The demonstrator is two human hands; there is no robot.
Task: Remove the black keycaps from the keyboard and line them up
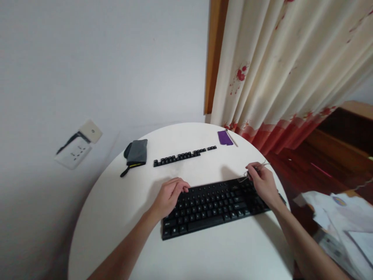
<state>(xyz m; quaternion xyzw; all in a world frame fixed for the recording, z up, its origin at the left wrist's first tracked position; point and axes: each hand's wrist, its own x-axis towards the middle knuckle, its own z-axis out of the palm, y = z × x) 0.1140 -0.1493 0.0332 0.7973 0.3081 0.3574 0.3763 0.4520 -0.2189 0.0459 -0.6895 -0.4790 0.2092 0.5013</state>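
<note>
A black keyboard (210, 206) lies slightly tilted across the near part of the white round table. My left hand (171, 194) rests over its far left corner, fingers curled onto the edge. Over the far right part of the keyboard, my right hand (260, 181) is closed on a wire keycap puller (242, 179). Thin wire shows on both sides of that fist, and the middle of the tool is hidden by the fingers. Beyond the keyboard, several loose black keycaps (180, 156) stand in a row; bare switches show along the keyboard's top row.
At the table's far left lies a grey zippered pouch (137, 151). A purple cloth (225, 138) and a thin stick-like brush (232, 138) lie at the far right. Wall sockets (76, 152) are on the left, a curtain (262, 77) behind, papers (338, 214) to the right.
</note>
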